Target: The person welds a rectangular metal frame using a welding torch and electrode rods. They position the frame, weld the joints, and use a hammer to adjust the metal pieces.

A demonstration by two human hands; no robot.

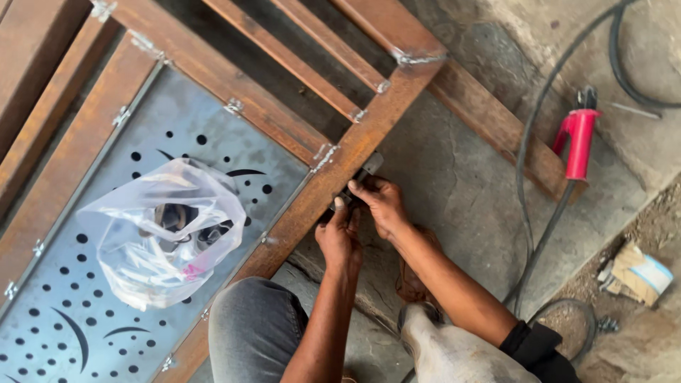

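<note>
In the head view, we are looking down at a rusty steel frame [298, 206] lying on a concrete floor [454, 177], its brown bars running diagonally from the lower left to the upper centre of the frame. At the centre, we are seeing both hands working at the frame's outer edge. The left hand [339, 237] is pressing its fingers against the bar's edge, curled around a small dark metal piece [365, 170] that is sitting against the bar; the right hand [383, 202] is pinching the same piece from the right, fingers closed on it. A perforated grey metal sheet [106, 312] is filling the frame's panel at the lower left, and a clear plastic bag [167, 230] holding small dark parts is resting on it. At the upper right, a red-handled welding holder [578, 142] is lying on the floor with its black cable [539, 241] trailing toward the bottom. A crumpled cardboard packet [635, 273] is lying at the right edge.
</note>
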